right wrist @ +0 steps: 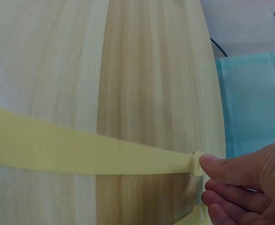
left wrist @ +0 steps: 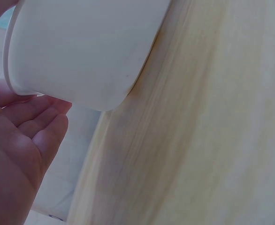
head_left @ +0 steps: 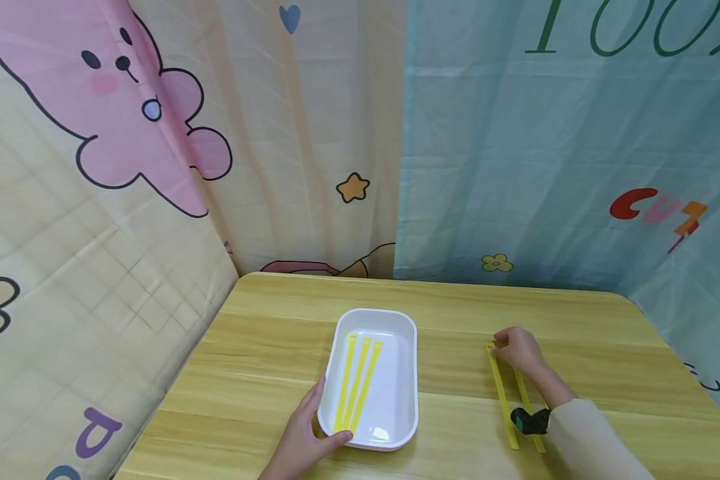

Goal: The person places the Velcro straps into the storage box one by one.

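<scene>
A white rectangular tray (head_left: pixel 399 393) stands on the table, with three yellow slotted-end cable straps (head_left: pixel 358 383) lying side by side in its left half. My left hand (head_left: pixel 303 427) grips the tray's near left corner, thumb on the rim and fingers along the outer wall (left wrist: pixel 81 56). To the right of the tray, my right hand (head_left: pixel 521 350) pinches the slotted far end of another yellow cable strap (right wrist: pixel 128 157) between thumb and fingers. A further yellow strap (head_left: pixel 522 389) lies beside it, partly covered by the hand and wrist.
The wood-grain table (head_left: pixel 450 427) has rounded far corners. Printed curtains (head_left: pixel 516 167) hang right behind its far edge and along the left side. A black wrist camera (head_left: pixel 531 421) sits over the straps on the right.
</scene>
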A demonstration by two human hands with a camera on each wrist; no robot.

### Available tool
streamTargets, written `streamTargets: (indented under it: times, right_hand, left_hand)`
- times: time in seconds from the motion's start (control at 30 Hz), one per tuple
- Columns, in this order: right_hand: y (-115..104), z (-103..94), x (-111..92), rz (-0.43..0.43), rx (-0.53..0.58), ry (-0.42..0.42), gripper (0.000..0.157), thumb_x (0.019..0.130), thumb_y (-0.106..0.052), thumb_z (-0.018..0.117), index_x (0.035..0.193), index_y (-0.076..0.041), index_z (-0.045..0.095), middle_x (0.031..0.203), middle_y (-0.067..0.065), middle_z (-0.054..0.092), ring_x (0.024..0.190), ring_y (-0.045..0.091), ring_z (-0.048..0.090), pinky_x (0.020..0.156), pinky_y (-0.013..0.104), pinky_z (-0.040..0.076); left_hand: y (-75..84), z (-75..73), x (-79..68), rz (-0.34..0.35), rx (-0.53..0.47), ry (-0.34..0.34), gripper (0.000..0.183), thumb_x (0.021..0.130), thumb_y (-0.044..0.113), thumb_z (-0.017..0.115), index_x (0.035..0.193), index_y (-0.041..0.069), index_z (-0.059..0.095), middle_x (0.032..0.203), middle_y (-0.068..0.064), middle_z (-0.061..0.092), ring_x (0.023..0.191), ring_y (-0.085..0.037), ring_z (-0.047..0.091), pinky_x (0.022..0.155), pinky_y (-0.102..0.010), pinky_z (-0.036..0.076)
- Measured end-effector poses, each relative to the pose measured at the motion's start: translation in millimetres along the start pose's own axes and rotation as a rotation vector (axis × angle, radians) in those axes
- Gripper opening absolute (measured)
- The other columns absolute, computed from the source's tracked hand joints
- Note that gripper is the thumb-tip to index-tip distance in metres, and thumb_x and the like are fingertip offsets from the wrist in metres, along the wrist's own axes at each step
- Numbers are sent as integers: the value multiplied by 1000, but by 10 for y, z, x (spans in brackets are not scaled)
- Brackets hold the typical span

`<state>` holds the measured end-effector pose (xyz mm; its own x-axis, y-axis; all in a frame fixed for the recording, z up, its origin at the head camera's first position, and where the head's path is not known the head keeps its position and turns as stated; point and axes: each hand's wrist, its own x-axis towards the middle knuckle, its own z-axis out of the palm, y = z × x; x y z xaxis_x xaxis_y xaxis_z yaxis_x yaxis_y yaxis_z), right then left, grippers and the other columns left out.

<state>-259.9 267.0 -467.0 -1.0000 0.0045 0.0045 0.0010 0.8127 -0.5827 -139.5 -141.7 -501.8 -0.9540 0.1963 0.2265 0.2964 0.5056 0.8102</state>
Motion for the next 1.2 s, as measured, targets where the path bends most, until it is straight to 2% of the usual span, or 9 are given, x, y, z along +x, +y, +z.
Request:
streamTargets:
  times: [0.27,1.2]
  right_hand:
    - [-3,78,42,-40,-19,5,32,74,4,71,101,18,60,96,29,62,88,38,59,73,45,51]
    - [10,123,73,-52,-36,37,29,73,6,71,100,14,63,89,22,62,80,31,56,71,45,50]
  left_hand:
    - [0,-4,-13,-14,-13,-10,99,71,41,77,143,-2,24,143,-23,29,127,-44,28,96,-63,27]
    - [17,-16,-4,-7,-21,-10,100,71,43,76,144,-1,23,143,-22,29,128,-42,28,96,-62,27]
